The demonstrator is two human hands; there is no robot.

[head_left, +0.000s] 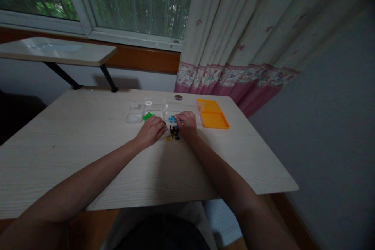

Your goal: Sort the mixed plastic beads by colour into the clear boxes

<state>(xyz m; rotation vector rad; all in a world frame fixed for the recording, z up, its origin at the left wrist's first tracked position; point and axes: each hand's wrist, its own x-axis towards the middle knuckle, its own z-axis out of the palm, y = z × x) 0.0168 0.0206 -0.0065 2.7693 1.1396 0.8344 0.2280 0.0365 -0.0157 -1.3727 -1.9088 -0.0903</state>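
Observation:
A small heap of dark, blue and yellow pieces lies on the pale wooden table between my hands. My left hand rests knuckles up just left of the heap, fingers curled toward it. My right hand sits just right of the heap, fingers bent, with a blue piece at its fingertips over the clear compartment box. Green pieces fill one compartment and blue pieces another. What either hand pinches is too small to make out.
An orange lid lies open right of the clear box. A second light tabletop on black legs stands behind at the left, under the window. A flowered curtain hangs at the right, near the table's far corner.

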